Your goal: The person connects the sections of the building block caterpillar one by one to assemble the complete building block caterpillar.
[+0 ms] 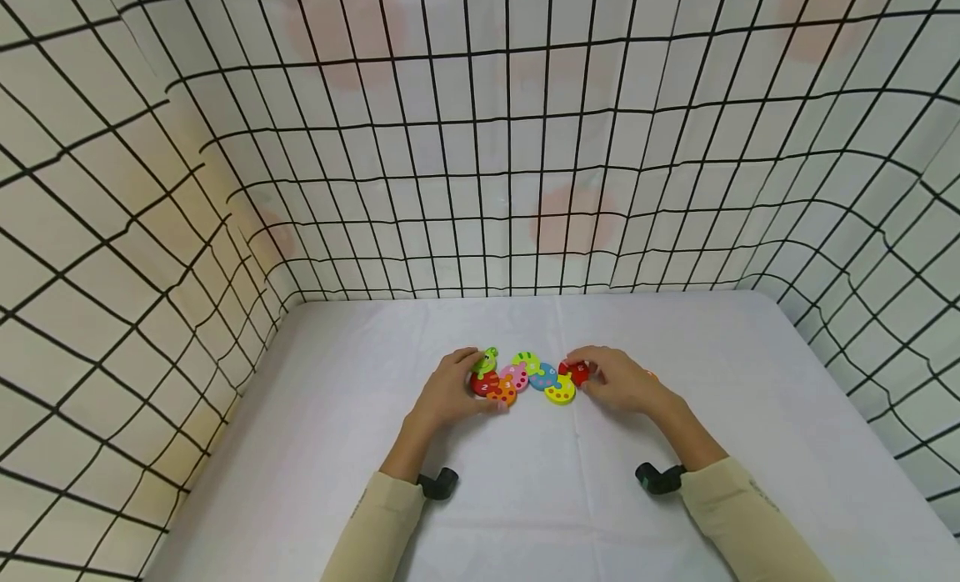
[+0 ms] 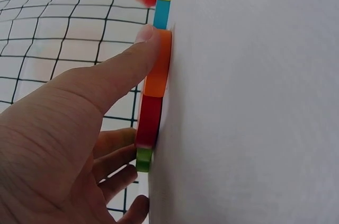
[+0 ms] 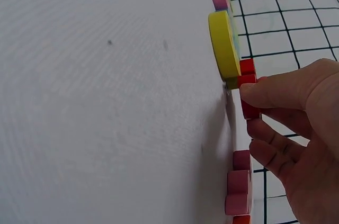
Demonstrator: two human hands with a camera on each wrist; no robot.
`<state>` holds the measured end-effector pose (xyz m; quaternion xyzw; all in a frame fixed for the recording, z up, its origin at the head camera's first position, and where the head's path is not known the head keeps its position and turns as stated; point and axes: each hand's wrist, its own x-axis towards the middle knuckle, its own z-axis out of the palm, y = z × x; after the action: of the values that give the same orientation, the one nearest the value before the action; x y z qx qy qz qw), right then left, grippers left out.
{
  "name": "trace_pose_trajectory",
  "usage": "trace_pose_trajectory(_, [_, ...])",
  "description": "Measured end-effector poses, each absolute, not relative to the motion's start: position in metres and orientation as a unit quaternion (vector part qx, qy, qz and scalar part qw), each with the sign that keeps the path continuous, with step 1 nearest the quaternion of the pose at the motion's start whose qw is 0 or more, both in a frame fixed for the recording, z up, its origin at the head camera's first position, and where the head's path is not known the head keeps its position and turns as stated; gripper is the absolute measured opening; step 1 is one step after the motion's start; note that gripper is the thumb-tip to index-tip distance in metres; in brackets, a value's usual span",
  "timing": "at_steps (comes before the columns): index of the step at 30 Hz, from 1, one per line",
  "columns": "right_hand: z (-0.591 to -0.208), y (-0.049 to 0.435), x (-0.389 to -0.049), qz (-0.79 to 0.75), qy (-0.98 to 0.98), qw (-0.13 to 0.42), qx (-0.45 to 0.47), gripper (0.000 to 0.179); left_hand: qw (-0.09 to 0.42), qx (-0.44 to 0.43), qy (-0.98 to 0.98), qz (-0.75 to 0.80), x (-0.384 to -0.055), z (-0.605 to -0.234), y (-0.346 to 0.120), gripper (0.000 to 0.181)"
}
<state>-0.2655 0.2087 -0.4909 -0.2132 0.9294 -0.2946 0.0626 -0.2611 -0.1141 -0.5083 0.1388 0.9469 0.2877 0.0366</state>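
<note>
Caterpillar puzzle [image 1: 537, 380] sits on the white table [image 1: 525, 499], toward the far side, between your left hand [image 1: 448, 390] and right hand [image 1: 621, 380]. Your right is pinching the red end piece [image 1: 577, 373], thumb on the near edge; it's up against the yellow piece [image 1: 560, 390], can't tell if it's locked in. Your left is curved round the other end, thumb on the near edge of the orange piece [image 1: 504, 392], fingers along the left and far side by the green head [image 1: 488, 362] and the red 2 piece [image 1: 484, 385]. Between them, left to right: pink piece [image 1: 515, 377], lime piece [image 1: 527, 363] on the far side, blue piece [image 1: 543, 377], then the yellow, nearer you. Whole row zigzags. Just right of your right hand: a lobed pink block [image 3: 238, 181] with a bit of orange [image 3: 241, 220] past it, both mostly hidden from the head view by that hand. Further out: black wrist mounts [image 1: 438, 484] on both arms, beige sleeves [image 1: 386, 524] behind those. White walls with a black grid [image 1: 487, 194] rise on the left, right and far sides, faint reddish patches showing on the far one.
</note>
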Motion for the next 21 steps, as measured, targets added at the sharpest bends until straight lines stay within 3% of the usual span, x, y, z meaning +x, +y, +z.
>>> trace_pose_trajectory(21, [-0.4942, 0.2088, -0.2682, -0.291, 0.930, 0.053, -0.218, 0.040, 0.051, 0.139, 0.946, 0.289, -0.2610, -0.5039, -0.1143, 0.090])
